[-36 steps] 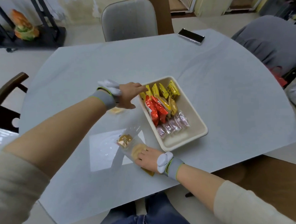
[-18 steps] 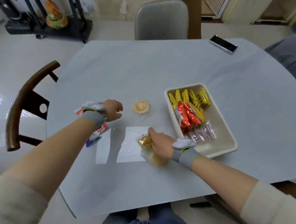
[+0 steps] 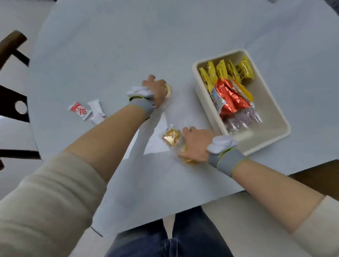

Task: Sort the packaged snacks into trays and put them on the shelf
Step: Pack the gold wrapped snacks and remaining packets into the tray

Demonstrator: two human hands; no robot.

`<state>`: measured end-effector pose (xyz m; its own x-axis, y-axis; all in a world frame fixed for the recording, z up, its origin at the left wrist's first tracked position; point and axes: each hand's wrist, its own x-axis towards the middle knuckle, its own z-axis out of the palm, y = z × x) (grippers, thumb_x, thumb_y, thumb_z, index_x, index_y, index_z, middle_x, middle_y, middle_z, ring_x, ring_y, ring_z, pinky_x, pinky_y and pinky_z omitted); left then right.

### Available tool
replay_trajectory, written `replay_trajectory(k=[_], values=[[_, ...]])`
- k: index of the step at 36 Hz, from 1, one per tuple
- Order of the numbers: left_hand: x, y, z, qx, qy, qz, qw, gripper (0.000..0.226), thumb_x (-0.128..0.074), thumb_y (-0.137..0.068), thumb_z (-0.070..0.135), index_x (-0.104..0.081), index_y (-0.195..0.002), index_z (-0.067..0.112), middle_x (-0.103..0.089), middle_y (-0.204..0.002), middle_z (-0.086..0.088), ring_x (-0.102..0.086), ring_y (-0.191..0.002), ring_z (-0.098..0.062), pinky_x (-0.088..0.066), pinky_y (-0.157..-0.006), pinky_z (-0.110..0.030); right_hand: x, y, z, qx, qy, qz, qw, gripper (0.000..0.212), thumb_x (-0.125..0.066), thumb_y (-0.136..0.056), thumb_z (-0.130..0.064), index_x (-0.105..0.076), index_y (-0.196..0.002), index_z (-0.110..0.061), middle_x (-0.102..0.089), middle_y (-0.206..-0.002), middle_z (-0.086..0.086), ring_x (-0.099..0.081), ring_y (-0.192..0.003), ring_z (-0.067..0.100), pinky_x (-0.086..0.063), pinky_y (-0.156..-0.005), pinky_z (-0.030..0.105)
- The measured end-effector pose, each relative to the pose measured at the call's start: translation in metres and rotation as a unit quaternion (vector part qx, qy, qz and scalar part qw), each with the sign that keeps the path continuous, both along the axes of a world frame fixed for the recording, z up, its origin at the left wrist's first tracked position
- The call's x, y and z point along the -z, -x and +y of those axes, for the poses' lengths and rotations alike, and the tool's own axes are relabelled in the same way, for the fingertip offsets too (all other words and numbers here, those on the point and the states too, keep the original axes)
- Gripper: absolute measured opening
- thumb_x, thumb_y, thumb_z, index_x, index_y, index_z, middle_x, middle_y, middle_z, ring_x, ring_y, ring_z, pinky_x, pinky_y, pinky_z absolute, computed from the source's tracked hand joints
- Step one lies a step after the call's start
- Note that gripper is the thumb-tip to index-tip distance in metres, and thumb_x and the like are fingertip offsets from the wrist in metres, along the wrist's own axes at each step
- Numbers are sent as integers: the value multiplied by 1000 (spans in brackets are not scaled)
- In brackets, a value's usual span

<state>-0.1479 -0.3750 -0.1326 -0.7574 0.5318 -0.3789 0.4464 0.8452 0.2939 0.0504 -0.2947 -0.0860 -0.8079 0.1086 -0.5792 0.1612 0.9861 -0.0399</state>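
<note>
1. Cream plastic tray [image 3: 276, 136] sits on the pale grey table [image 3: 104, 53], just right of both hands; it holds yellow packets [image 3: 226, 71], orange-red packets [image 3: 232, 98] and clear-wrapped purple snacks [image 3: 243, 119].
2. Right hand [image 3: 197, 145]: fingers curled round clear-wrapped golden pastries [image 3: 173, 138], which stick out left of the knuckles.
3. Left hand [image 3: 156, 89]: covers a round yellow wrapped pastry [image 3: 167, 90]; finger grip cannot be told.
4. Red-and-white sachets [image 3: 87, 112] lie well left of the left hand.
</note>
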Motion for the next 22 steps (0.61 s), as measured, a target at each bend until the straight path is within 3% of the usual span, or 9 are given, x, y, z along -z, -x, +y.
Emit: replay_trajectory(k=[3, 6, 9, 11, 14, 18, 22], values=[[15, -7, 5, -27, -4, 5, 1000, 52, -36, -96, 40, -22, -146, 34, -26, -147, -10, -40, -124, -35, -36, -103, -44, 5, -2, -2, 20, -5, -27, 999, 55, -62, -83, -35, -36, -126, -12, -49, -117, 9, -59, -98, 31, -33, -66, 31], [22, -11, 2, -36, -2, 6, 999, 66, -42, -93, 46, -11, -149, 30, -28, -147, -13, -35, -128, -36, -33, -104, -46, 12, -5, 0, 57, -3, -26, 998, 61, -63, -78, -27, -31, -126, -11, -51, -112, 8, -61, -95, 31, -36, -66, 32], [23, -14, -5, -52, 11, 39, 998, 66, -47, -90, 48, -21, -145, 22, -36, -141, -13, -37, -126, -35, -32, -101, -44, 22, -10, 1, 84, 23, -11, 996, 55, -65, -72, -29, -33, -114, -14, -55, -102, 5, -62, -88, 31, -37, -63, 32], [24, -13, -9, -79, -6, 41, 996, 51, -50, -89, 44, -37, -131, 18, -45, -131, -14, -43, -119, -34, -35, -95, -42, 26, -11, 2, 103, 32, -30, 994, 51, -68, -69, -31, -32, -101, -16, -53, -94, 2, -62, -88, 31, -37, -63, 31], [22, -8, -12, -127, -39, 2, 991, 39, -51, -87, 42, -46, -115, 16, -49, -122, -13, -47, -112, -34, -40, -90, -42, 24, -6, 7, 119, 47, -62, 990, 45, -71, -69, -34, -36, -93, -17, -50, -86, -1, -60, -85, 29, -37, -62, 29], [15, -6, -9, -176, -47, 7, 983, 53, -61, -82, 46, -41, -117, 13, -50, -118, -11, -48, -108, -33, -42, -87, -43, 16, -2, 13, 108, 73, -66, 989, 34, -68, -76, -29, -40, -91, -18, -49, -86, 1, -50, -77, 27, -34, -58, 29], [12, -4, 2, -217, -56, -13, 975, 68, -68, -76, 44, -33, -126, 13, -50, -120, -9, -47, -112, -31, -43, -89, -43, 14, -3, 17, 99, 65, -46, 992, 29, -64, -79, -25, -38, -90, -18, -55, -93, 6, -53, -80, 29, -35, -62, 31]])
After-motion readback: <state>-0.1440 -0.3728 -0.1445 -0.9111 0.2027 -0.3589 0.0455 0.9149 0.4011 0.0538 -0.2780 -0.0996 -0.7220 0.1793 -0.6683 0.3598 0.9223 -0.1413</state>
